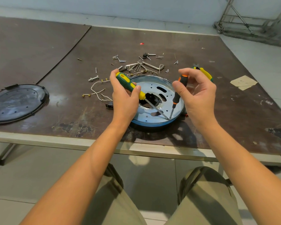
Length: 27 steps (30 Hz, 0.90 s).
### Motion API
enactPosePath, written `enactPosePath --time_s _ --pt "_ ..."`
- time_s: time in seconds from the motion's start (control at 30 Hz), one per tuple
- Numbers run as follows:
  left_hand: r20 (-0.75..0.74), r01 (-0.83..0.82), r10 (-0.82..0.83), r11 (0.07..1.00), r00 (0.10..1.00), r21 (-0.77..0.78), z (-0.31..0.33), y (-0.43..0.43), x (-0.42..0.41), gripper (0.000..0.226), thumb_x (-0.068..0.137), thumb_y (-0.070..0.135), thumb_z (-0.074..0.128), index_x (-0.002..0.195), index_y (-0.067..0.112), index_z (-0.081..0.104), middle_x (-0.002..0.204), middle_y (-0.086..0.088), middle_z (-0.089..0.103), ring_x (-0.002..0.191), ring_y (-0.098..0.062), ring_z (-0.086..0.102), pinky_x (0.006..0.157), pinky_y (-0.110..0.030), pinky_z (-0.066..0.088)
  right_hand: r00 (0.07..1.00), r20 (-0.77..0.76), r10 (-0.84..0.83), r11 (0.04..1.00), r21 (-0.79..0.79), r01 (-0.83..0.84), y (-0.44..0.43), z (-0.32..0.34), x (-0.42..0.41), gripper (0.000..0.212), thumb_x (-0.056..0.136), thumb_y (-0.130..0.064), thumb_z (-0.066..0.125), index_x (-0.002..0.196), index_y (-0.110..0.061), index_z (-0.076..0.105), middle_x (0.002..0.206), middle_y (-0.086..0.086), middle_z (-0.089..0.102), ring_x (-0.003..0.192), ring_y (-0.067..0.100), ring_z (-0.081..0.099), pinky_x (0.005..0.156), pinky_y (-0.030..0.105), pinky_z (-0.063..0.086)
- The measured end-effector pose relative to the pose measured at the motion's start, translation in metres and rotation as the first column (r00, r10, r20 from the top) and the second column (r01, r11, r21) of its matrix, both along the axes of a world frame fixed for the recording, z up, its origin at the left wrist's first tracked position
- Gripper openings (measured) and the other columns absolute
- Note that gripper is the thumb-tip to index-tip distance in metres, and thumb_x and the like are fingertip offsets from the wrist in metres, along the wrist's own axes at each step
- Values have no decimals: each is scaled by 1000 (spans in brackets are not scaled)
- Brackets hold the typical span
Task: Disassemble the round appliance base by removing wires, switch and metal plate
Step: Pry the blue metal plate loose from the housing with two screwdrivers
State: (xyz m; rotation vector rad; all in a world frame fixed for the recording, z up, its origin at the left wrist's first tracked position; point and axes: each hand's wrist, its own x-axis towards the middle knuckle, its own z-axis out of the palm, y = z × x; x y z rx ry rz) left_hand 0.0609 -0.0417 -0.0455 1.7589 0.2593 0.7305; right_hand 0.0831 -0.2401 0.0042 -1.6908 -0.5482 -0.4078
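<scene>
Knees in olive trousers (201,192) sit below the tabletop's (234,114) near edge. Round appliance base (150,123) lies by that edge, metal plate (152,86) facing up. Left hand (125,95): fingers wrapped round green-yellow screwdriver (128,83). Right hand (199,95): thumb and fingers pinching orange-black screwdriver (179,88). Both tips meet at the plate's near rim. Loose wires (96,91) lie left of base; screws and hex keys (144,65) behind it; black cover (16,103) well to the left, by the near edge.
</scene>
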Motion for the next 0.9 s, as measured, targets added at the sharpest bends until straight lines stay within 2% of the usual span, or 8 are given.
enactPosePath --time_s 0.17,0.33,0.4,0.47,0.6,0.67,0.8,0.9 --pt "-15 4 -4 1000 1000 0 0 0 1 74 94 14 68 151 25 22 109 23 45 96 25 52 73 3 41 997 -54 49 996 83 -44 0 1 1 26 100 -4 56 123 -12 68 111 12 73 107 19 72 94 32 58" --pt "-14 -3 3 1000 1000 6 0 0 0 74 94 13 68 151 24 22 108 22 46 96 23 53 74 2 42 1000 11 -12 1000 29 12 0 0 2 20 95 -13 73 114 -9 70 99 0 67 83 -1 63 77 14 51" --pt "-17 0 0 1000 1000 1 1 0 0 74 94 13 68 151 24 22 108 22 46 96 23 53 74 1 43 1000 -25 9 998 57 -7 -1 0 3 19 98 -7 67 117 -8 70 96 -5 70 83 7 68 74 17 55" --pt "-18 5 -5 1000 1000 -2 2 0 -1 74 94 14 68 150 24 22 109 19 47 96 20 55 75 1 43 998 -49 30 995 94 -25 -1 1 2 23 101 -4 57 120 -9 70 103 5 73 94 22 73 79 26 59" --pt "-5 3 -3 1000 1000 7 2 -1 -2 73 94 12 68 150 22 22 109 18 47 96 20 54 75 1 42 1000 1 2 1000 29 -2 -1 0 1 20 99 -12 68 117 -6 70 103 6 63 88 3 64 79 18 53" --pt "-10 5 -5 1000 1000 6 3 -1 -2 73 94 12 68 150 22 22 108 20 47 96 22 53 74 2 42 1000 10 -13 1000 2 13 -2 0 2 22 96 -11 72 117 -5 70 99 1 62 84 2 62 79 17 52" --pt "-5 4 -4 1000 1000 1 3 -1 -2 72 93 12 67 149 22 23 107 15 51 94 12 59 76 -2 44 997 -62 37 996 81 -32 0 3 0 27 100 -2 54 122 -9 68 106 9 72 105 29 71 95 39 59" --pt "0 10 -10 1000 1000 -14 3 -1 -2 72 93 11 67 149 23 24 108 14 53 94 6 62 77 -4 46 999 -21 31 999 39 -30 1 4 -3 19 100 -9 60 116 -10 70 107 13 68 99 22 67 92 39 57"
